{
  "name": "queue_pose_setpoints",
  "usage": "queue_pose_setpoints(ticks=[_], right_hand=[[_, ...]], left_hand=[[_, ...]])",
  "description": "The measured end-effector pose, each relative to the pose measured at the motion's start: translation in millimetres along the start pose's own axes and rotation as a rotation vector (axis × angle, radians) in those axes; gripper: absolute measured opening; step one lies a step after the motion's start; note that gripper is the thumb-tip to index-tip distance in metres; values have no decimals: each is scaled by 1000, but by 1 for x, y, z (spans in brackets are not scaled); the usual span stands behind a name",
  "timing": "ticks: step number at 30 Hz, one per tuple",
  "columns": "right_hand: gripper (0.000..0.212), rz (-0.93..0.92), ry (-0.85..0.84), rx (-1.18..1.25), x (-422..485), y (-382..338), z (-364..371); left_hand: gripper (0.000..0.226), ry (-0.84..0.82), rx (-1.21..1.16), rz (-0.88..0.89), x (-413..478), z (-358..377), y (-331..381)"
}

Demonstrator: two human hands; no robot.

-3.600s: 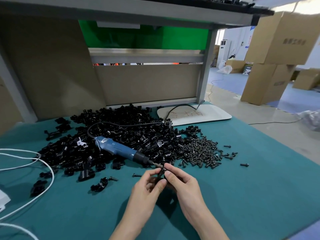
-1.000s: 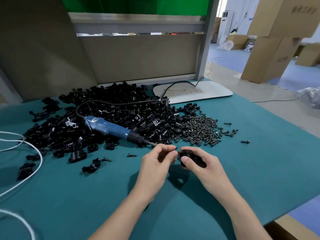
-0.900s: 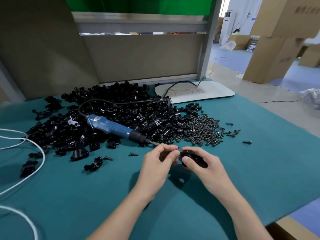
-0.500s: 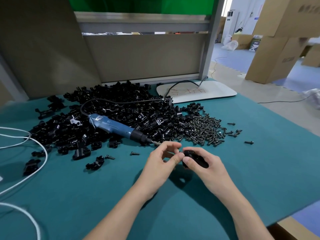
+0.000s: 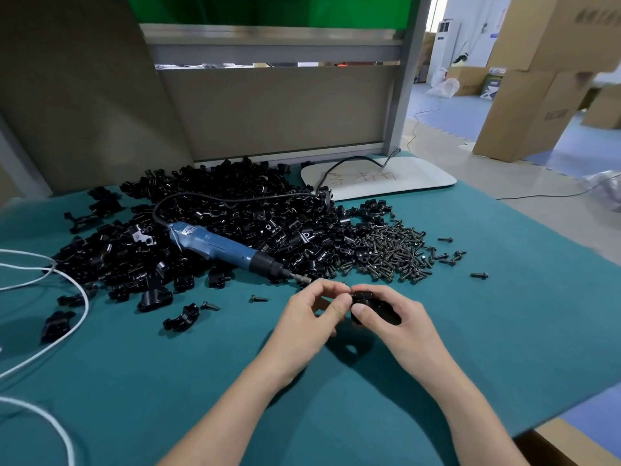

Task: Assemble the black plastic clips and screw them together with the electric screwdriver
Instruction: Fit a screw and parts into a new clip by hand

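My right hand [image 5: 393, 321] grips a black plastic clip [image 5: 376, 307] just above the green mat. My left hand [image 5: 312, 317] is beside it, thumb and forefinger pinched at the clip's left end; a small screw may be between them but I cannot make it out. The blue electric screwdriver [image 5: 221, 247] lies on the big pile of black clips [image 5: 235, 223], its bit pointing toward my hands. A heap of dark screws [image 5: 393, 253] lies to the right of the pile.
Loose clips [image 5: 181, 317] and single screws [image 5: 258, 299] lie scattered left of my hands. A white cable [image 5: 67, 297] loops at the left edge. A white board [image 5: 386, 178] sits at the back. Cardboard boxes [image 5: 537, 95] stand beyond the table's right side.
The clip was turned from held between both hands into my right hand's grip. My left fingers have kept working at its left end; the camera view has shifted slightly.
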State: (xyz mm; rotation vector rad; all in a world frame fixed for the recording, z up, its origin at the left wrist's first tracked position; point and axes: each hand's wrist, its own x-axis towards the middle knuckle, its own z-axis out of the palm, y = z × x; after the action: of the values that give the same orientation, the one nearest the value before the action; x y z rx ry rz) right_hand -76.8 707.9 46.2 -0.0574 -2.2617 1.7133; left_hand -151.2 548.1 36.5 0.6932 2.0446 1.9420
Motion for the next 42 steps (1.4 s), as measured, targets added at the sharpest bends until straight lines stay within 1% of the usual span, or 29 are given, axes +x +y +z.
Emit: queue_pose_setpoints(ticks=[2,4,6,9,10,12,13,16,17,19,23,25,27,29,30,32,34,35,36,37,39,42], right_hand=[[26,3,-3,-7,-1,1,-1],[27,5,-9,-13,-1,1,-1],[28,9,-21,-24,-1,1,-1],[27,10,-21,-29,0,0,-1],[26,9,-19,-25,0,-1,-1],[26,14,-19,-13,0,-1,0],[27,18,-19,-10,0,0,0],[29,22,-14,-17,0,0,-1],[30,23,-19,-21,0,0,-1],[31,26,-31,-32,0,0,-1],[29,16,-32,-35,0,0,-2],[27,20,-20,-14,0,2,-2],[24,41,33,41,1,5,-4],[19,77,148,201,4,7,-6],[17,96,224,313,7,8,-8],[14,141,373,521,12,9,-13],[15,177,474,665,15,11,-20],[17,189,505,718,15,12,-22],[18,200,531,761,16,13,-24],[19,210,553,798,16,14,-25],[20,223,579,850,16,15,-27],[23,224,593,876,18,16,-27]], left_hand=[[19,10,-8,-47,-1,2,2],[32,12,50,-61,-1,3,1],[29,-2,72,-47,-1,3,1],[7,-34,57,-8,0,-1,1],[5,-43,53,12,0,-2,0],[6,-37,14,15,0,-1,-1],[6,-25,-15,-12,-1,0,1],[30,1,40,-69,0,3,2],[34,4,69,-71,0,3,1],[32,6,84,-62,0,3,0],[7,-11,66,-6,-1,-1,0],[8,-14,51,23,-1,0,1],[11,6,59,38,1,1,2],[12,46,203,94,6,3,4],[13,49,349,142,12,5,5],[22,1,743,292,31,12,7],[35,-96,1160,440,56,24,8],[42,-145,1348,472,67,30,9],[47,-194,1480,498,76,35,11],[49,-244,1561,519,84,39,13],[46,-317,1629,560,96,45,18],[38,-360,1689,617,105,50,24]])
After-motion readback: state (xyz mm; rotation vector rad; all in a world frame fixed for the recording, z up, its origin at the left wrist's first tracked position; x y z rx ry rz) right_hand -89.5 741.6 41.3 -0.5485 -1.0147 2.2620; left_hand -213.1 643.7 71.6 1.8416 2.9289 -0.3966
